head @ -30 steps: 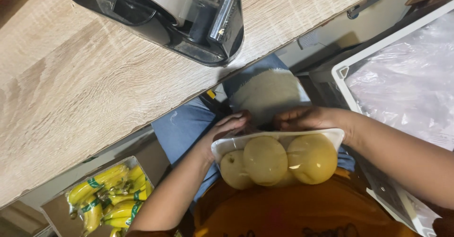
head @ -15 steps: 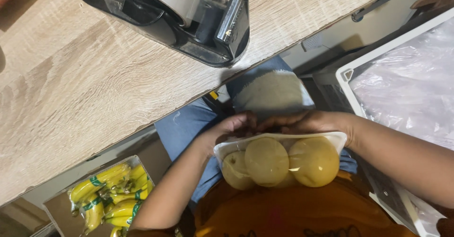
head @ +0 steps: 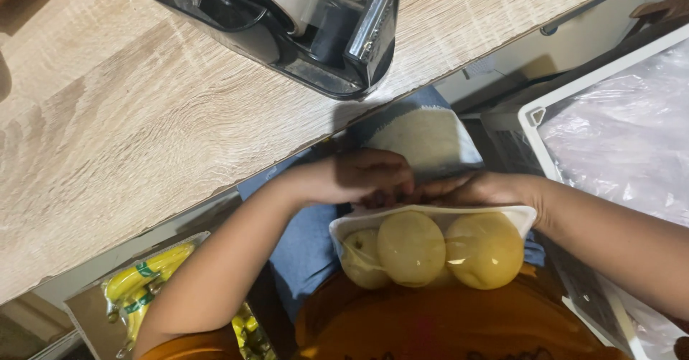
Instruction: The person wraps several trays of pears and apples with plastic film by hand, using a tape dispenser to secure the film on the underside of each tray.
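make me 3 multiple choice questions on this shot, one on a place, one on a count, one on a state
1. Where does the tape dispenser stand?
A. on the wooden counter
B. in the white crate
C. on the floor

2. How many round yellow fruits show in the white tray?
A. one
B. three
C. six

3. What are the left hand and right hand doing?
A. hanging free
B. both at the tray's far edge
C. lifting the bananas

Answers:
1 A, it sits on the wood grain.
2 B, three rounded shapes under the film.
3 B, fingers meet at the rim.
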